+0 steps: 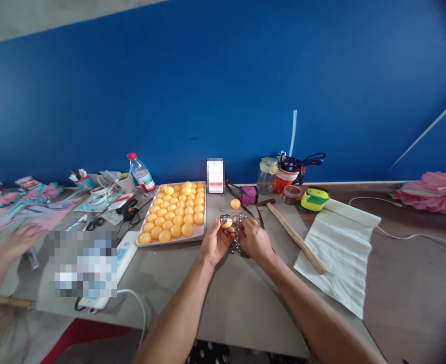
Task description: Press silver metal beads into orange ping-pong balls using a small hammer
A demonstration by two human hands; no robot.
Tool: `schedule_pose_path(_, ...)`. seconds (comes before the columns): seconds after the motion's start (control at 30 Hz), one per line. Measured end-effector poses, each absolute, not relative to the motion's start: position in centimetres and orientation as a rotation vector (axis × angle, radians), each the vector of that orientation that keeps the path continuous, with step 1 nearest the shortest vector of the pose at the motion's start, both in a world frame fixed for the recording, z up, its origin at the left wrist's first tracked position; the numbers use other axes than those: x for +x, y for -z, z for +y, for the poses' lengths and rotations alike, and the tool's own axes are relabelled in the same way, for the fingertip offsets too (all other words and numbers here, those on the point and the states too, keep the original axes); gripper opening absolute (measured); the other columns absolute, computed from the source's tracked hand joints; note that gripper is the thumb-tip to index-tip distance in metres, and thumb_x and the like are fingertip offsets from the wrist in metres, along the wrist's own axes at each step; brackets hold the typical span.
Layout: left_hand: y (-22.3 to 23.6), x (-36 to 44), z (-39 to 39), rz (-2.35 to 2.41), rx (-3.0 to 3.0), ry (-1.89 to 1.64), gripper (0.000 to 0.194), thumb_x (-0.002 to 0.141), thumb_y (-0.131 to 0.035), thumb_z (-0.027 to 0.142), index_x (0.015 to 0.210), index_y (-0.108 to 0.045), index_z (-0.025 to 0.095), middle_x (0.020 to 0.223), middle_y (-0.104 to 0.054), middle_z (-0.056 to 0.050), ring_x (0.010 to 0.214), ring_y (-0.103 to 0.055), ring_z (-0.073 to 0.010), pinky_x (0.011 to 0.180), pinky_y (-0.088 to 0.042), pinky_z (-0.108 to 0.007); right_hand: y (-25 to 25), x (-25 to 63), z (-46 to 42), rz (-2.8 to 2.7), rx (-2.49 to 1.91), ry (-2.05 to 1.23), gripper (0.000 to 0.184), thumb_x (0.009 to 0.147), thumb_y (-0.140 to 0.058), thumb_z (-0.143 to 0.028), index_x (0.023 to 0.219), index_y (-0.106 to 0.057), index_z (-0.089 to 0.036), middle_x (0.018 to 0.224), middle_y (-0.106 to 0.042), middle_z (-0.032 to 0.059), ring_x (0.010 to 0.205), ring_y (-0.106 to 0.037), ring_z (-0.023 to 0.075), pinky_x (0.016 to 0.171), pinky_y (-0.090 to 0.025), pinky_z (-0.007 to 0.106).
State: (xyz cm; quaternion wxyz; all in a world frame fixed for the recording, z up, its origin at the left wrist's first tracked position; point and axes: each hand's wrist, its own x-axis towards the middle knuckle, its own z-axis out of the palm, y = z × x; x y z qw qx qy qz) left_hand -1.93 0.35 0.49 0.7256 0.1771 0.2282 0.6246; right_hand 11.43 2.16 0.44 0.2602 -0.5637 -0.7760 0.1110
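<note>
My left hand (212, 243) is closed around an orange ball (227, 224), apparently a ping-pong ball, whose upper side is covered with small shiny silver pieces. Close beside it, my right hand (256, 241) has its fingers bent and pressed together over a heap of small silver bits (238, 246). Whatever sits between those fingertips is hidden. Behind the hands lies one loose plain orange ball (235, 203). To the left, a shallow tray (173, 241) holds several rows of the same orange balls, with a few stacked on top.
A phone-like screen (215, 176) leans on the blue wall. Rightward are a purple roll (249, 195), a glass jar (267, 176), a wooden stick (298, 238) and white sheet (334, 253). Leftward are a bottle (142, 177), power strip (126, 253) and another person's hand (21, 237).
</note>
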Motion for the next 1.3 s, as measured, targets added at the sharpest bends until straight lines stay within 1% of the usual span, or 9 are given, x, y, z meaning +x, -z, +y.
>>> schedule_pose_path(0.1,-0.4,-2.0,0.4,0.518,0.392,-1.37,0.025,0.079,-0.064,0.032,0.093,-0.062,0.011,0.094,-0.068,-0.009,0.064,-0.06,-0.009,0.061,-0.05,-0.021,0.1,11.5,2.4,-1.941,-1.458,-0.413,0.014,0.077,-0.042,-0.015,0.078,-0.056,-0.019,0.075,-0.061,0.005,0.071,-0.056,0.0166,0.064,-0.039,0.025)
schedule_pose_path(0.2,-0.5,-2.0,0.4,0.528,0.406,-1.371,0.026,0.078,-0.066,0.031,0.094,-0.061,0.012,0.093,-0.067,-0.008,0.064,-0.059,-0.009,0.062,-0.049,-0.021,0.6,11.4,2.8,-1.753,-1.328,-0.582,0.013,0.074,-0.043,-0.018,0.076,-0.056,-0.019,0.073,-0.06,0.0031,0.069,-0.054,0.0163,0.066,-0.04,0.027)
schedule_pose_path(0.37,-0.8,-1.7,0.1,0.554,0.436,-1.377,0.025,0.074,-0.069,0.029,0.093,-0.058,0.015,0.08,-0.065,-0.003,0.063,-0.059,-0.0095,0.062,-0.048,-0.023,-0.1,11.3,3.3,-1.271,-1.049,-1.225,0.021,0.071,-0.056,-0.028,0.089,-0.059,-0.018,0.062,-0.058,-0.0013,0.057,-0.052,0.0134,0.059,-0.041,0.027)
schedule_pose_path(0.43,-0.9,-1.5,0.1,0.567,0.469,-1.371,0.026,0.073,-0.07,0.029,0.093,-0.058,0.015,0.075,-0.063,-0.001,0.062,-0.059,-0.01,0.062,-0.047,-0.023,-0.6,11.4,3.3,-1.101,-0.898,-1.439,0.023,0.067,-0.064,-0.033,0.084,-0.06,-0.018,0.057,-0.056,-0.0031,0.052,-0.049,0.0112,0.056,-0.04,0.025)
schedule_pose_path(0.5,-0.9,-1.5,0.0,0.575,0.513,-1.36,0.028,0.073,-0.07,0.029,0.093,-0.058,0.015,0.075,-0.062,-0.001,0.063,-0.059,-0.0103,0.062,-0.047,-0.023,-1.0,11.6,3.3,-1.007,-0.786,-1.546,0.024,0.062,-0.071,-0.034,0.077,-0.061,-0.018,0.056,-0.055,-0.0045,0.048,-0.044,0.0081,0.052,-0.037,0.023)
schedule_pose_path(0.57,-0.8,-1.4,0.0,0.581,0.543,-1.35,0.029,0.073,-0.07,0.029,0.095,-0.058,0.015,0.076,-0.062,-0.001,0.063,-0.059,-0.0104,0.063,-0.047,-0.023,-1.1,11.6,3.1,-0.976,-0.737,-1.577,0.025,0.06,-0.075,-0.034,0.073,-0.061,-0.018,0.057,-0.054,-0.0051,0.047,-0.041,0.0063,0.051,-0.035,0.022)
schedule_pose_path(0.73,-0.6,-1.4,0.1,0.574,0.573,-1.337,0.028,0.074,-0.069,0.028,0.097,-0.059,0.016,0.079,-0.064,-0.002,0.066,-0.059,-0.0107,0.064,-0.046,-0.023,-0.9,11.5,2.9,-0.992,-0.72,-1.619,0.024,0.059,-0.076,-0.035,0.071,-0.063,-0.018,0.068,-0.062,-0.0005,0.063,-0.054,0.0127,0.061,-0.042,0.026)
schedule_pose_path(0.83,-0.6,-1.3,0.1,0.561,0.593,-1.343,0.026,0.075,-0.069,0.027,0.097,-0.06,0.016,0.081,-0.065,-0.003,0.065,-0.059,-0.0105,0.064,-0.046,-0.023,-0.7,11.5,2.9,-1.022,-0.705,-1.582,0.021,0.061,-0.076,-0.034,0.068,-0.064,-0.018,0.071,-0.062,-0.0002,0.068,-0.056,0.0132,0.065,-0.043,0.026)
schedule_pose_path(1.3,-0.3,-1.1,0.0,0.587,0.624,-1.36,0.029,0.071,-0.072,0.025,0.096,-0.06,0.016,0.08,-0.065,-0.002,0.064,-0.059,-0.0103,0.063,-0.047,-0.023,-0.7,11.7,2.9,-0.93,-0.704,-1.721,0.027,0.057,-0.078,-0.034,0.066,-0.059,-0.019,0.068,-0.061,-0.0024,0.062,-0.053,0.0115,0.06,-0.041,0.025)
